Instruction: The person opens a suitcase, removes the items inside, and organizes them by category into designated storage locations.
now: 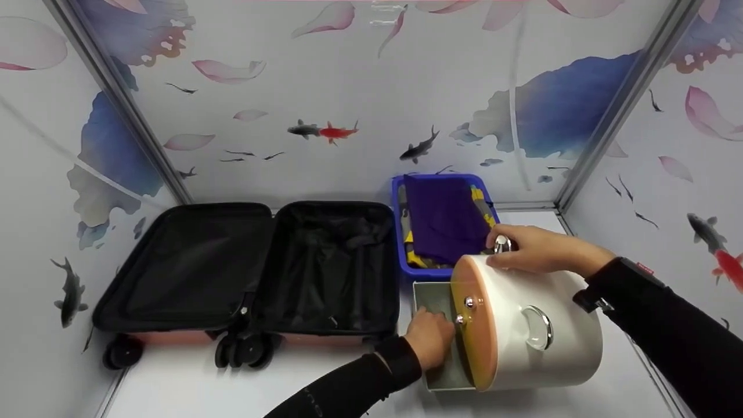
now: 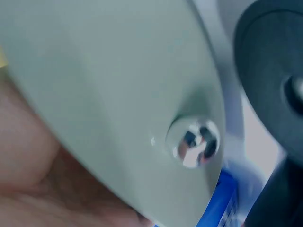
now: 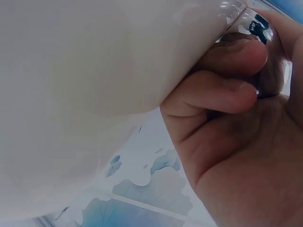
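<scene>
A white rounded storage case with an orange-edged front stands at the right, a grey-green drawer pulled out on its left. My right hand grips the chrome handle on the case; its fingers curl round the metal in the right wrist view. Down at the drawer is my left hand, fingers bent. In the left wrist view it lies behind the edge of a pale green panel bearing a chrome knob. Its fingertips are hidden, so whether it holds anything cannot be seen.
A black-lined suitcase lies spread at the left, its wheels toward me. Behind the case stands a blue basket with folded purple cloth and yellow-grey cloth. Printed panels enclose the white table.
</scene>
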Motion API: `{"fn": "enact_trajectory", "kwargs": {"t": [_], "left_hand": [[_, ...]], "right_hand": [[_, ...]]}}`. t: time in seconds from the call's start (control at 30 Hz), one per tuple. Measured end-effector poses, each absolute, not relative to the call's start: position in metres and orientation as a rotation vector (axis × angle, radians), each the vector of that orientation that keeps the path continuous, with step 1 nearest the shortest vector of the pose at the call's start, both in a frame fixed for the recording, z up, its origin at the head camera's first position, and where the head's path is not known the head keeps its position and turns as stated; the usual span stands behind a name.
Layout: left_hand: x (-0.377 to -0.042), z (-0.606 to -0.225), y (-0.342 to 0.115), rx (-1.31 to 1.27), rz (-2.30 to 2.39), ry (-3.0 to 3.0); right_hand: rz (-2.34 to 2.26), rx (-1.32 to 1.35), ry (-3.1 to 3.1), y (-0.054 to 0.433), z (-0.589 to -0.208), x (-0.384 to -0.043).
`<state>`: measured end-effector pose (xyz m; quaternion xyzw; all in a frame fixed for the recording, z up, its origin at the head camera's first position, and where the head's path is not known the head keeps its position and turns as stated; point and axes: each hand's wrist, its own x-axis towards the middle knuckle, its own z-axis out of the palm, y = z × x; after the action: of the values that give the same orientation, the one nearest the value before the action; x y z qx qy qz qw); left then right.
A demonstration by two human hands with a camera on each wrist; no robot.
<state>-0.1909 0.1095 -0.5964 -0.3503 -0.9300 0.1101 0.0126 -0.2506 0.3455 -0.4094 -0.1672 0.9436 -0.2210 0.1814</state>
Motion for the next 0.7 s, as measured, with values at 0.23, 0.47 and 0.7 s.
{"fn": "enact_trajectory", "kwargs": {"t": [0.23, 0.47, 0.7], "left_hand": [[-0.189, -0.589, 0.101, -1.126, 0.308, -2.789], [-0.185, -0.574, 0.058, -0.983, 0.073, -2.455], [-0.155, -0.587, 0.026, -0.824, -0.272, -2.566]], "right_hand": [[-0.634, -0.471, 2.665, 0.346, -0.409, -0.250], [-0.637, -0.489, 2.661, 0.343, -0.409, -0.251], [-0.617, -0.479, 2.650, 0.347, -0.408, -0.251]]}}
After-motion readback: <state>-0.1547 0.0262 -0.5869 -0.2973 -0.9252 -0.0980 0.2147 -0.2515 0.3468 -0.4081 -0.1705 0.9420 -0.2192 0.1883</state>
